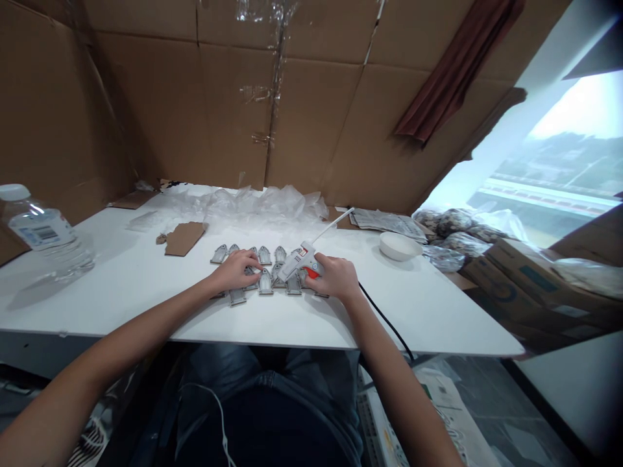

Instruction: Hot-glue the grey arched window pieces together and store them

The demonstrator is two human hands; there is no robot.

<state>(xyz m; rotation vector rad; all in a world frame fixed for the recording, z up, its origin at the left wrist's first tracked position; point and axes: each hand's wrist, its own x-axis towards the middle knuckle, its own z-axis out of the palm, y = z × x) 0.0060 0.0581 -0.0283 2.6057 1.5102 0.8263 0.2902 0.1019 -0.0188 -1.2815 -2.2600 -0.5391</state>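
Several small grey arched pieces (265, 283), flat with pointed tops, lie in rough rows on the white table (302, 327). Among them, my left hand (234, 270) has its thumb and fingers curled together round one grey piece, which they partly cover. A white hot glue gun (295, 261) with a red trigger is in my right hand (335, 275), fingers wrapped round its handle. Its nozzle end points down and left over the pieces. From its back a long white glue stick (333, 225) juts up to the right.
A black cord (387, 318) runs over the table's front edge. Clear plastic bags (263, 206) lie at the back, near torn cardboard (185, 239). A water bottle (46, 233) stands left; a white bowl (400, 246) sits right. Cardboard walls (311, 117) rise behind.
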